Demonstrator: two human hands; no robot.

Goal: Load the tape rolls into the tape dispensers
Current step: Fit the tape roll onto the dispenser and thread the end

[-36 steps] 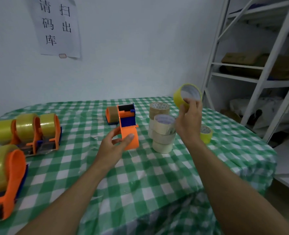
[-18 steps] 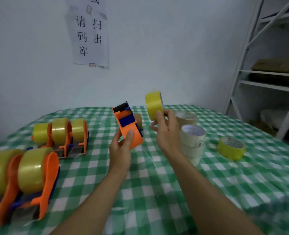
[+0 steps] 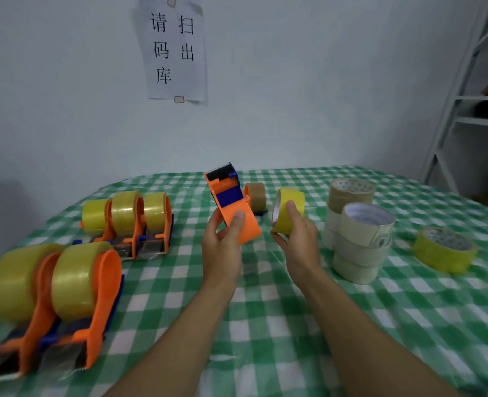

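Noted at a table under a green-and-white checked cloth (image 3: 265, 316).

In left hand (image 3: 222, 247): empty orange-and-blue plastic tape dispenser (image 3: 232, 207), gripped round its orange handle, thumb laid across the front face, fingers curled behind. Held up and tilted, black-and-blue head end pointing up and away.

In right hand (image 3: 298, 245): yellow roll of packing tape (image 3: 293, 200), thumb pressed on the outer band, fingers curled under the lower edge. Roll on edge, white core opening turned left toward the dispenser. Just beside the orange handle, a narrow gap between, not touching. Not yet seated on the dispenser.

Behind the held dispenser, on the cloth: orange dispenser carrying a brown roll (image 3: 255, 196), partly hidden.

Mid-left: row of three orange dispensers loaded with yellow-clear rolls (image 3: 131, 219), side by side. Near left corner: two larger-looking loaded orange dispensers (image 3: 62, 293), blurred.

Right of the right hand: stack of cream-coloured tape rolls (image 3: 360, 247), top one tilted; brown roll (image 3: 350, 193) on a second stack just behind. Further right, well apart: single yellow roll lying flat (image 3: 444, 253).

On the wall: white paper notice with black Chinese characters (image 3: 177, 50). At right edge: white metal shelving (image 3: 463, 110).
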